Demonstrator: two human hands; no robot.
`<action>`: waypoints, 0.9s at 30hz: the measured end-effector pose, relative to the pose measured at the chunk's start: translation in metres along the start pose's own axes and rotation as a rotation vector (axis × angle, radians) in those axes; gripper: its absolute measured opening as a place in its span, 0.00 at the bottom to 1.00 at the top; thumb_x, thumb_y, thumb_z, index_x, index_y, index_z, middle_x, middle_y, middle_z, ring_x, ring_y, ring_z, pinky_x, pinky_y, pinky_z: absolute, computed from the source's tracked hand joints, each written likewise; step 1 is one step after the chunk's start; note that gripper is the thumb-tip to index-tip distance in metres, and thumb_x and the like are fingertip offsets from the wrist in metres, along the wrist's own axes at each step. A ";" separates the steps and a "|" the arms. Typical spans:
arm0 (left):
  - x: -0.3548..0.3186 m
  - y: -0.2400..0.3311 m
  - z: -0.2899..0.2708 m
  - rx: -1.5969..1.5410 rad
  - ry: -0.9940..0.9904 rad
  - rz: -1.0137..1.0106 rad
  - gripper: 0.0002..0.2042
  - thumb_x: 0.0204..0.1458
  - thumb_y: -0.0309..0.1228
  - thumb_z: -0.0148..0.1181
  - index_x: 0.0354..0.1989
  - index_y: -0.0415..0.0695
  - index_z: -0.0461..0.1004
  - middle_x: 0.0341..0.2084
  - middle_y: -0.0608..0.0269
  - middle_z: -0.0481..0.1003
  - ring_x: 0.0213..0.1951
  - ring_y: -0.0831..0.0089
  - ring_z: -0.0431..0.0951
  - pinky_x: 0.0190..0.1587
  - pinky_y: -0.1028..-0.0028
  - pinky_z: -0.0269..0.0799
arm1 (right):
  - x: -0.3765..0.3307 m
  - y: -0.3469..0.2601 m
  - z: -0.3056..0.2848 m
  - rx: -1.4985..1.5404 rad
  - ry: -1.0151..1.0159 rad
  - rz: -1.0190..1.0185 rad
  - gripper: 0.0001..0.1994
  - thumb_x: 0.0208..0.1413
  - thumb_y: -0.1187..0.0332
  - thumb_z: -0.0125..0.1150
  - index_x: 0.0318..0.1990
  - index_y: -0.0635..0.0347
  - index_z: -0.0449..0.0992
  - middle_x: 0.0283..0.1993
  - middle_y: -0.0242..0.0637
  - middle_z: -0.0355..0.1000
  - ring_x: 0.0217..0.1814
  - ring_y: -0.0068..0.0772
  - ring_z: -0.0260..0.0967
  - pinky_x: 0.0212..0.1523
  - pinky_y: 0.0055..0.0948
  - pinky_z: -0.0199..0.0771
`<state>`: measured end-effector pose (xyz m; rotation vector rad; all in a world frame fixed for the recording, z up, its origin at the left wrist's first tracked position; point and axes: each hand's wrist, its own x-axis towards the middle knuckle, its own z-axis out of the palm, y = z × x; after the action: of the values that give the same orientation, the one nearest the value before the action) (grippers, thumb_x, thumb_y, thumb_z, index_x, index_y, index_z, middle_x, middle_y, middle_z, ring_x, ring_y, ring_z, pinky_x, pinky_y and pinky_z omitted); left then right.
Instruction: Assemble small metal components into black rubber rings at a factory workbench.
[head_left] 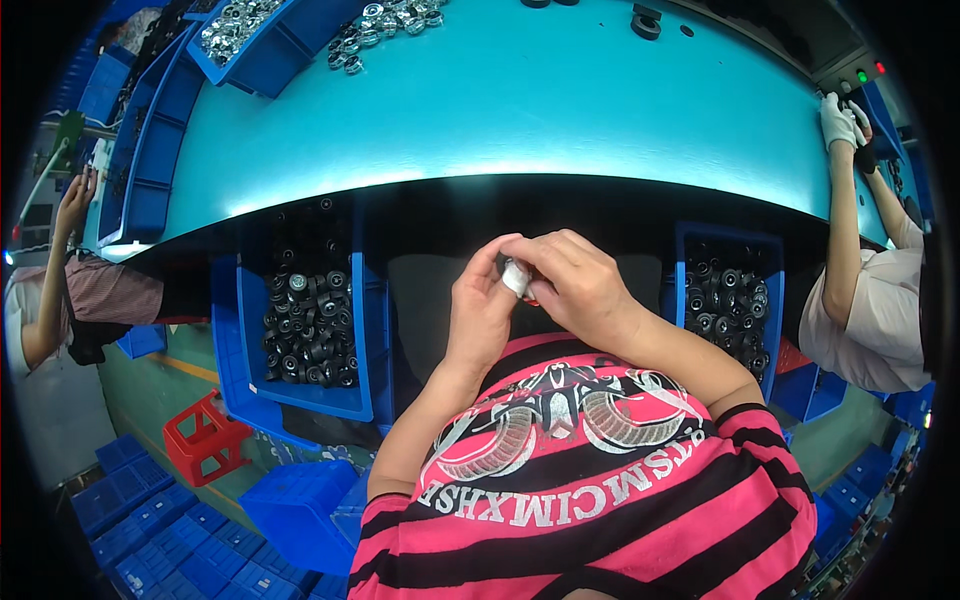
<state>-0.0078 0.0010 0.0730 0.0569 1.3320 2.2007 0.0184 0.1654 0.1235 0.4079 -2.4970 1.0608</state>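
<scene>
My left hand (478, 305) and my right hand (575, 285) meet close to my chest, below the edge of a turquoise table (520, 110). Both pinch one small silvery white part (516, 278); a bit of red shows just under it. My fingers hide most of the part. A blue bin (370, 320) of small black round parts (308, 325) stands to the left of my hands. A second blue bin (770, 290) with the same kind of black parts (727, 305) stands to the right.
Blue bins with shiny metal parts (235, 25) sit at the table's far left. A person in a striped top (75, 290) works at the left, another with a white glove (838, 120) at the right. A red crate (205, 440) and stacked blue crates (170, 530) lie on the floor.
</scene>
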 end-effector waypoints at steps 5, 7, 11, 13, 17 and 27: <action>-0.002 0.002 -0.004 -0.162 0.026 0.046 0.16 0.69 0.30 0.56 0.60 0.37 0.70 0.47 0.53 0.78 0.46 0.67 0.82 0.47 0.66 0.84 | -0.004 0.008 -0.005 0.411 0.011 0.332 0.23 0.49 0.78 0.71 0.55 0.61 0.78 0.48 0.40 0.75 0.45 0.30 0.78 0.47 0.29 0.83; -0.001 0.003 -0.009 -0.177 0.015 0.050 0.15 0.68 0.30 0.57 0.59 0.36 0.71 0.44 0.50 0.79 0.43 0.64 0.84 0.43 0.65 0.85 | -0.011 0.021 0.001 0.519 -0.010 0.431 0.21 0.53 0.74 0.71 0.55 0.62 0.78 0.50 0.40 0.74 0.45 0.31 0.78 0.47 0.29 0.83; -0.001 0.000 -0.009 -0.134 0.029 0.080 0.14 0.67 0.28 0.58 0.58 0.37 0.73 0.42 0.53 0.81 0.42 0.68 0.84 0.42 0.71 0.84 | -0.022 0.024 0.013 0.667 -0.214 0.570 0.20 0.56 0.70 0.72 0.55 0.63 0.79 0.48 0.40 0.75 0.47 0.32 0.78 0.46 0.29 0.82; -0.002 0.000 -0.009 -0.068 0.060 0.083 0.13 0.67 0.26 0.58 0.57 0.37 0.74 0.42 0.55 0.81 0.42 0.70 0.84 0.43 0.73 0.83 | -0.021 0.020 0.016 0.643 -0.154 0.499 0.17 0.54 0.71 0.73 0.51 0.62 0.81 0.46 0.38 0.76 0.45 0.31 0.78 0.44 0.31 0.81; -0.001 -0.004 -0.009 0.005 0.081 0.123 0.13 0.65 0.27 0.61 0.55 0.38 0.76 0.41 0.59 0.81 0.42 0.73 0.84 0.42 0.77 0.82 | -0.021 0.014 0.019 0.447 -0.071 0.351 0.15 0.50 0.73 0.73 0.47 0.61 0.83 0.42 0.36 0.77 0.42 0.31 0.77 0.42 0.32 0.78; 0.002 -0.017 -0.011 0.191 0.085 0.149 0.10 0.68 0.28 0.57 0.54 0.41 0.77 0.37 0.64 0.78 0.35 0.79 0.80 0.33 0.79 0.81 | -0.032 0.025 0.030 0.408 -0.016 0.383 0.16 0.50 0.76 0.71 0.49 0.60 0.85 0.40 0.36 0.77 0.39 0.29 0.77 0.37 0.28 0.78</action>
<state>-0.0055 -0.0008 0.0531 0.1397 1.6307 2.2119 0.0290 0.1637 0.0746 0.0428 -2.4201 1.7332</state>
